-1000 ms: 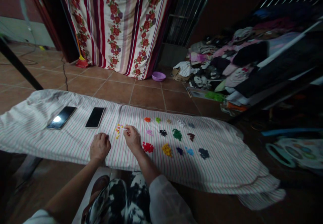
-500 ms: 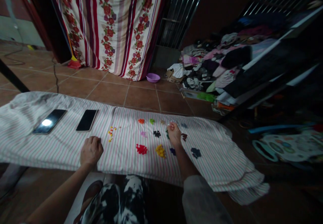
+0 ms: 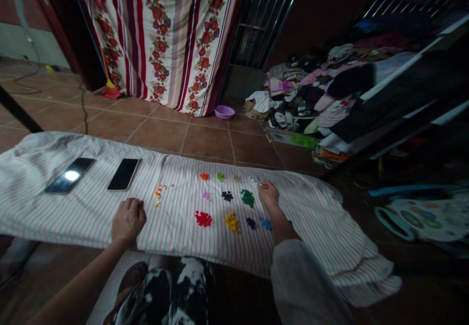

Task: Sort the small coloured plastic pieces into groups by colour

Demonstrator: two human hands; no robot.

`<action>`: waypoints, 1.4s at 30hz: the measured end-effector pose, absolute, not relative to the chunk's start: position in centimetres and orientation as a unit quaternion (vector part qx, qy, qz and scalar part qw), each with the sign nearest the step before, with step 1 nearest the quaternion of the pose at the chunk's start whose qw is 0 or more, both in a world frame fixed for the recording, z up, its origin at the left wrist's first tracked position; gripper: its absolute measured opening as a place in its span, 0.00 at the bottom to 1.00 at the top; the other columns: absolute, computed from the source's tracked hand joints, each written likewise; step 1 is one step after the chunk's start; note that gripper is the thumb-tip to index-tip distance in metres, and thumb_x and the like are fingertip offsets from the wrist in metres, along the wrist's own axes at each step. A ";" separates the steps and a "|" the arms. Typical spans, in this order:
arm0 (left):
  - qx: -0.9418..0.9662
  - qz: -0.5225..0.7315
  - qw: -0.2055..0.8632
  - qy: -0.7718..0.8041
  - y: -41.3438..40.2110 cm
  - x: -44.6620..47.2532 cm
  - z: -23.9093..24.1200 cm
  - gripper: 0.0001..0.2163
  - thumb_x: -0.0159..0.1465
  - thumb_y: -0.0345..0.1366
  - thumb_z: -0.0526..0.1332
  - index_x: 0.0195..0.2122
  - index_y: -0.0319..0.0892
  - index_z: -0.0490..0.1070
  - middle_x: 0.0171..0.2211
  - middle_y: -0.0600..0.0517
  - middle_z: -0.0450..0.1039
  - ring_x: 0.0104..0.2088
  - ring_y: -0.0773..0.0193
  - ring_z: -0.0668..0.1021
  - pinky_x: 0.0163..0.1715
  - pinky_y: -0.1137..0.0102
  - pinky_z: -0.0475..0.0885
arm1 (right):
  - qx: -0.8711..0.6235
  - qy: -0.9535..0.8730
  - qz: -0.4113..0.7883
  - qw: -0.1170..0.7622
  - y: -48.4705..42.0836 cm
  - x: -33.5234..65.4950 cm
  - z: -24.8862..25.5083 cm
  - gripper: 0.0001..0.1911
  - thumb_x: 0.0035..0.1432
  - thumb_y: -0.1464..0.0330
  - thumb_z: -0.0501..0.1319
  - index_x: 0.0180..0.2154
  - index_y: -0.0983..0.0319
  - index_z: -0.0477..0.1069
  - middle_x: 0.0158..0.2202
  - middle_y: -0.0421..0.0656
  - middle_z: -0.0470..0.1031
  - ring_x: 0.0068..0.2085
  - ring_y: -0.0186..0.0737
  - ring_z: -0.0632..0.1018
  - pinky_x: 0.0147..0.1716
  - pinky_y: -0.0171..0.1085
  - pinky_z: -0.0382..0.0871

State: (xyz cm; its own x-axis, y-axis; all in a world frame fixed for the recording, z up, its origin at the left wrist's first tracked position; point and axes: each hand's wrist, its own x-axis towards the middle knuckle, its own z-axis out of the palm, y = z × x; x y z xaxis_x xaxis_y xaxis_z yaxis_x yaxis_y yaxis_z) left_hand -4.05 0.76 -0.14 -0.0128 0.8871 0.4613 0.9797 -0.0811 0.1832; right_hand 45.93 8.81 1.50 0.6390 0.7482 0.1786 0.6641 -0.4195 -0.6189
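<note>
Small coloured pieces lie sorted in little piles on a striped cloth [image 3: 176,237]. My right hand [image 3: 269,193] is at the white pile [image 3: 252,180], fingertips pinched together; whatever they hold is too small to make out. Just left of that hand is the green pile [image 3: 247,198]. The light blue pile [image 3: 266,223] lies below it, partly beside my wrist. Resting on the cloth, my left hand [image 3: 128,219] has its fingers curled under, which hides their inside. A loose scatter of yellow, orange and pale pieces [image 3: 158,195] lies to its right.
Red [image 3: 203,219], yellow [image 3: 232,221], dark blue [image 3: 251,223], black [image 3: 227,196], pink [image 3: 207,196], orange [image 3: 204,176], lime [image 3: 220,176] and beige [image 3: 236,178] piles share the cloth. Two phones [image 3: 123,174] lie at the left. Beyond are a purple basin [image 3: 224,112] and heaped clothes [image 3: 304,88].
My right hand has shifted right from over the green and white piles, uncovering both. It now covers the area of the brown and grey piles. My left hand stays on the cloth.
</note>
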 end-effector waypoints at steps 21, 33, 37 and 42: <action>-0.699 -0.232 0.106 -0.668 0.7 -4.2 -0.2 0.07 0.62 0.35 0.51 0.34 0.42 0.67 0.35 0.45 0.71 0.39 0.55 0.70 0.39 0.63 0.67 | -0.820 -0.422 0.121 0.367 8.6 45.9 1.3 0.22 0.48 0.75 0.54 0.46 0.68 0.74 0.38 0.51 0.78 0.42 0.44 0.78 0.46 0.40 0.68; -0.688 -0.235 0.091 -0.681 0.7 -4.0 -0.3 0.04 0.60 0.30 0.53 0.34 0.42 0.66 0.35 0.46 0.70 0.39 0.55 0.70 0.40 0.63 0.67 | -0.696 -0.572 0.092 0.423 8.1 35.7 3.7 0.19 0.52 0.66 0.51 0.41 0.64 0.75 0.41 0.51 0.76 0.40 0.43 0.75 0.45 0.41 0.68; -0.686 -0.238 0.087 -0.682 0.7 -4.0 -0.3 0.05 0.59 0.29 0.53 0.33 0.42 0.66 0.34 0.46 0.70 0.39 0.55 0.69 0.40 0.63 0.66 | -0.590 -0.664 0.185 0.421 7.9 28.1 3.5 0.17 0.55 0.66 0.52 0.42 0.62 0.74 0.39 0.47 0.76 0.37 0.40 0.75 0.40 0.38 0.70; -0.684 -0.244 0.087 -0.682 0.7 -4.0 -0.4 0.05 0.59 0.29 0.53 0.33 0.42 0.66 0.34 0.46 0.70 0.39 0.55 0.69 0.40 0.62 0.66 | -0.533 -0.730 0.233 0.360 7.8 19.5 2.0 0.16 0.56 0.71 0.53 0.44 0.60 0.74 0.39 0.45 0.74 0.39 0.37 0.76 0.41 0.36 0.70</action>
